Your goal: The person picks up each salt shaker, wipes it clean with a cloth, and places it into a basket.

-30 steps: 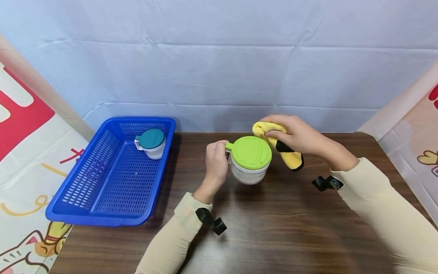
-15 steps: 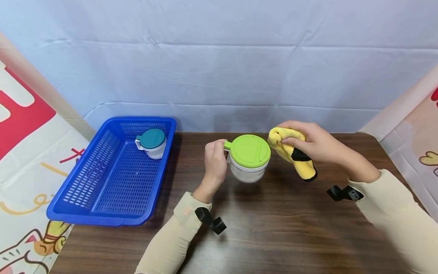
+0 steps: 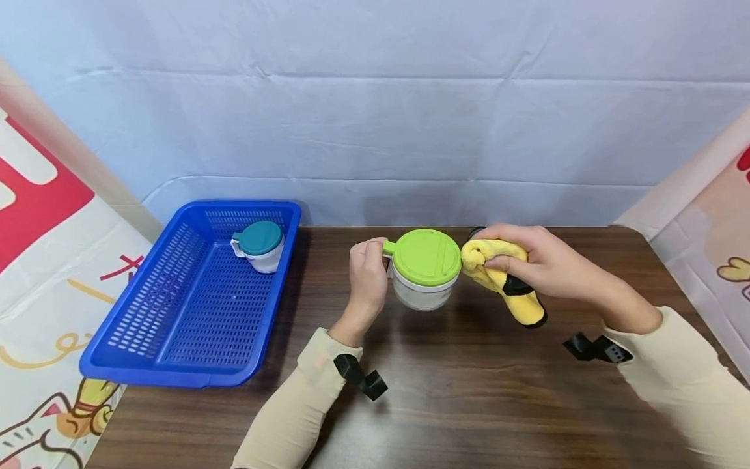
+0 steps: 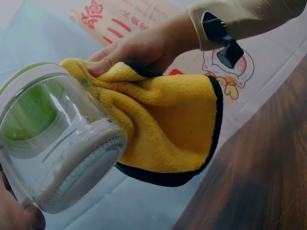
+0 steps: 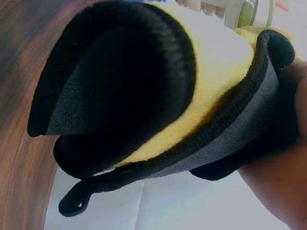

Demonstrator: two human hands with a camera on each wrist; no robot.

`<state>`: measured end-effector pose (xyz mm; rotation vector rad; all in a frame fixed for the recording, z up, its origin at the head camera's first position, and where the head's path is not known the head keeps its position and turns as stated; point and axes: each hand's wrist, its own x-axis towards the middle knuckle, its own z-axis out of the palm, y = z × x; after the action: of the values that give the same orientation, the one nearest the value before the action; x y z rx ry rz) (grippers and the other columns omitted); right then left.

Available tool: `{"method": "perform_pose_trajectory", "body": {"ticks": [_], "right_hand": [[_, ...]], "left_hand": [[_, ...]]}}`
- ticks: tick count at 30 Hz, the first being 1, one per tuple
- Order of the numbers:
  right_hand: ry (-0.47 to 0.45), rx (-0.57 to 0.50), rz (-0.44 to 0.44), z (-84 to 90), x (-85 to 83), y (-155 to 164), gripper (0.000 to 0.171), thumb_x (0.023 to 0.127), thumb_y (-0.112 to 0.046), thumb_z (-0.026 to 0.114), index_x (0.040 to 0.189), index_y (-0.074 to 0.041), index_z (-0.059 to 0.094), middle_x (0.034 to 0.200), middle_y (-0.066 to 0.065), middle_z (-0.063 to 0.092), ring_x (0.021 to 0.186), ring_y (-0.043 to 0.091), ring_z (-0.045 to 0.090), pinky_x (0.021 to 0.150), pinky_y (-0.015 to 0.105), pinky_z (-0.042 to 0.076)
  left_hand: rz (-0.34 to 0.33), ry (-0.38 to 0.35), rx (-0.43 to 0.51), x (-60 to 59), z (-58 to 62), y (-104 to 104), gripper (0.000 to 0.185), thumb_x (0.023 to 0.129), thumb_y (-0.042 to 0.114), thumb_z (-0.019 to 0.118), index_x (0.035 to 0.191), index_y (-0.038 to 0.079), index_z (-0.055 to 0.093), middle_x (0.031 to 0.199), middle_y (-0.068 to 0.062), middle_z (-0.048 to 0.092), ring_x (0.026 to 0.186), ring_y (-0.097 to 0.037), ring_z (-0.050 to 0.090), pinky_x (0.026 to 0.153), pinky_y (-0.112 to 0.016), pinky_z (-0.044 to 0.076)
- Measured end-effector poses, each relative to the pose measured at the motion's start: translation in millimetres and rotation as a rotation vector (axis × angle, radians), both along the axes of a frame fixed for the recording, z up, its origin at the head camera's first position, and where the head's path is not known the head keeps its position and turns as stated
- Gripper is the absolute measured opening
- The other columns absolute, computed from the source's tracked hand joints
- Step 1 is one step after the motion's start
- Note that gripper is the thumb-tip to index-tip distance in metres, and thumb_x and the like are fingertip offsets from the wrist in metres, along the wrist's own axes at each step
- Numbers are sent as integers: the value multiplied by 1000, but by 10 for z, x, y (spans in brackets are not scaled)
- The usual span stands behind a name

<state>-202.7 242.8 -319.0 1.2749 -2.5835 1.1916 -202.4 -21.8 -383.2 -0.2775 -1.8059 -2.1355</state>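
Glass jar (image 3: 423, 286), judged rigid, slippery, breakable, was gripped at handle by left hand (image 3: 366, 277); soft cloth (image 3: 502, 280) was clutched by right hand (image 3: 539, 260).

My left palm (image 3: 368, 281) hides the jar's handle (image 3: 388, 249); at three o'clock, my cloth (image 3: 498, 277) covers its side.

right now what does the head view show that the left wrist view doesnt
Only the head view shows the blue basket with a teal-lidded cup inside, the left hand gripping the jar's handle, and the jar's flat green lid top. Only the left wrist view shows the jar's clear glass wall and base from below. Both show the jar, the yellow cloth against its side, and the right hand gripping that cloth.
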Motion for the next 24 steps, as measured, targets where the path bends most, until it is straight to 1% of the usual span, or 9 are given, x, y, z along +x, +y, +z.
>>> {"method": "perform_pose_trajectory", "body": {"ticks": [4,7,11,13,15,19,21,24], "right_hand": [[-4,-25,-10,-7,23,-38,39,89,9,69,122,-13,66,95,-5,63,75,10,59,66,23,50],[-1,-38,-22,-20,24,-65,39,88,9,70,121,-12,67,94,-4,64,75,10,59,65,22,51],[5,-40,-38,-41,17,-86,37,90,7,70,120,-15,67,94,-4,65,76,10,59,66,22,50],[8,-36,-47,-48,17,-90,36,91,6,69,119,-16,67,94,-5,65,76,10,59,66,23,50],[10,-29,-57,-53,17,-93,34,92,4,69,118,-17,67,94,-5,65,76,10,59,66,23,50],[1,-15,-80,-62,12,-105,32,93,2,68,118,-18,67,93,-6,64,75,10,58,66,24,49],[0,-8,-92,-65,10,-111,32,93,2,68,118,-18,67,92,-6,64,75,10,58,66,24,49],[9,-2,-110,-67,4,-117,31,94,1,68,119,-17,67,92,-5,65,74,10,58,66,24,49]], "left_hand": [[-5,5,5,8,8,1,37,89,8,32,61,-16,31,51,3,25,47,-19,21,50,-26,20],[-8,5,7,5,-5,1,36,89,8,32,60,-14,31,52,0,25,47,-18,22,50,-25,20],[-21,5,5,6,-18,1,35,89,8,32,57,-5,32,52,-5,25,47,-15,22,50,-25,21],[-31,6,2,7,-19,-1,34,89,8,32,56,-2,33,52,-5,25,46,-13,22,50,-25,21],[-40,9,6,7,-23,-4,35,89,8,32,57,-4,32,52,-4,25,46,-13,22,50,-25,21],[-49,12,8,9,-25,-9,36,89,8,33,59,-13,32,52,-2,25,47,-13,22,50,-25,21],[-52,14,10,8,-26,-10,37,89,8,32,60,-13,32,52,-1,25,47,-13,22,50,-25,21],[-47,17,8,6,-26,-8,36,90,8,33,58,-10,32,52,-2,25,47,-13,22,50,-25,21]]}}
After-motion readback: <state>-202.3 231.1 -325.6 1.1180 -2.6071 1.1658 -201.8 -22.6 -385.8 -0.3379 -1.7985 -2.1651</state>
